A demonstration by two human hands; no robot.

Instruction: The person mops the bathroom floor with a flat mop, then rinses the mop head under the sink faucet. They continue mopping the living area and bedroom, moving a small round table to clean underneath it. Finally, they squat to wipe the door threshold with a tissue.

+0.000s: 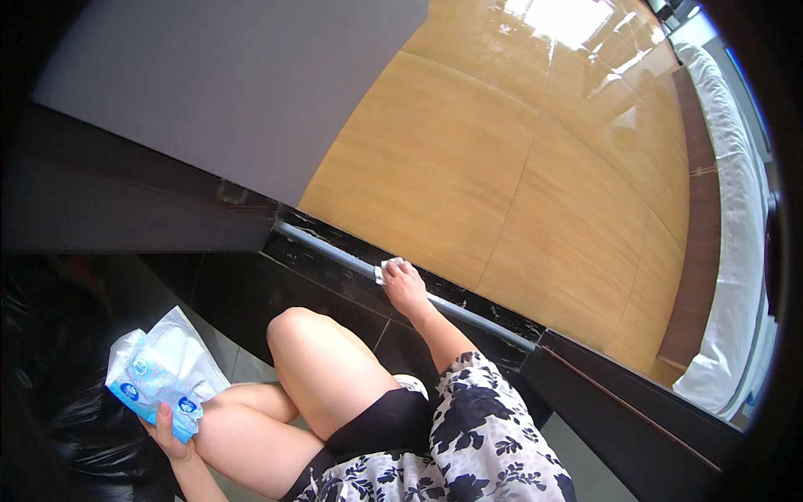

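My right hand [404,285] presses a crumpled white tissue [381,273] on a pale grey strip [332,253] that runs along a black, marble-patterned sill [461,292]. At the lower left, my left hand [165,433] grips a blue and white soft pack of tissues [150,379] from below, its thumb across the front. A white sheet [182,342], perhaps tissue, stands out behind the pack. The pack is beside my bent knee.
A dark grey door panel [207,94] stands at the upper left. Glossy wood-look flooring [502,169] stretches beyond the sill. A bed with white bedding [731,188] is at the right, a dark frame [615,401] at the lower right. Shiny black plastic [75,401] lies at the left.
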